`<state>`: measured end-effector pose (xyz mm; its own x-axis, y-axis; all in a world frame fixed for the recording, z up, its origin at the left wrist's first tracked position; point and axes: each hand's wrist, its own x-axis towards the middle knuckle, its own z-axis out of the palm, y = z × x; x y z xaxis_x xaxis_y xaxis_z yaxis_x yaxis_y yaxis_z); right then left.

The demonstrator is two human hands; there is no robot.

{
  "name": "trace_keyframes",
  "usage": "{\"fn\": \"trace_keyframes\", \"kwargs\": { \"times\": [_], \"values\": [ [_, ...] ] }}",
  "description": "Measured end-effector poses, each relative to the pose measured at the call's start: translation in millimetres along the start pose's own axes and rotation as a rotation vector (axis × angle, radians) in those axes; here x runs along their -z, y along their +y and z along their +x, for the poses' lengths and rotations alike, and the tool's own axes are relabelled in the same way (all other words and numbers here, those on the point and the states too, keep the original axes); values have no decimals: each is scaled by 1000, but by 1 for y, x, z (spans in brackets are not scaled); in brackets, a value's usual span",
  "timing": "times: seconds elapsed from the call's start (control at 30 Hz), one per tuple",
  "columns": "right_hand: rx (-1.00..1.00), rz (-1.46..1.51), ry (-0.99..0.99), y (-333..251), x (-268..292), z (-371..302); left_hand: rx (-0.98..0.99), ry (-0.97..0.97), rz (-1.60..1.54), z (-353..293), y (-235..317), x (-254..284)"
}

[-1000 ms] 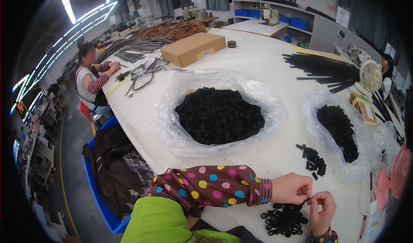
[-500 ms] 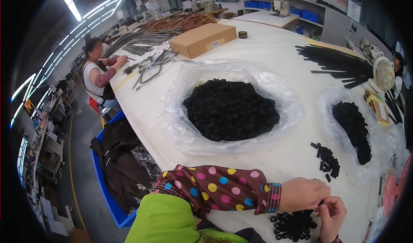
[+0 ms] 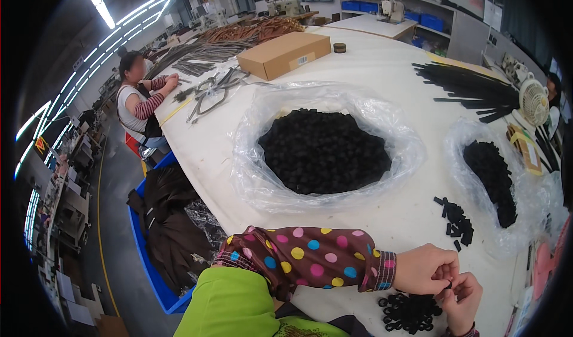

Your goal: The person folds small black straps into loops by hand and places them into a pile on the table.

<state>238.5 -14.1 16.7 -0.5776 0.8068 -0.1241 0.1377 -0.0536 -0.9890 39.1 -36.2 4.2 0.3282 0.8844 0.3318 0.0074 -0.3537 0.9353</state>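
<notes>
Two hands, left hand [image 3: 425,269] and right hand [image 3: 463,301], are meeting above the white table [image 3: 412,229], both sets of fingertips pinching a small black piece [image 3: 448,285], apparently steadying it from either side. Black rings [image 3: 410,313] are lying just below, short black strips [image 3: 458,222] nearby, probably for easy reach. The plastic bag [image 3: 255,185] is gaping, likely for access.

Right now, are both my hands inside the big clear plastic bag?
No, your left hand and right hand meet beside the pile of small black loops, outside the big clear bag.
</notes>
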Motion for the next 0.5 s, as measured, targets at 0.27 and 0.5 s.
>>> {"fn": "trace_keyframes", "kwargs": {
  "times": [0.27,0.5],
  "values": [
    [302,-515,86,-4,-6,1,344,-166,-122,6,-4,13],
    [640,-741,354,-4,-13,-1,84,-28,-66,3,3,2]
  ]
}}
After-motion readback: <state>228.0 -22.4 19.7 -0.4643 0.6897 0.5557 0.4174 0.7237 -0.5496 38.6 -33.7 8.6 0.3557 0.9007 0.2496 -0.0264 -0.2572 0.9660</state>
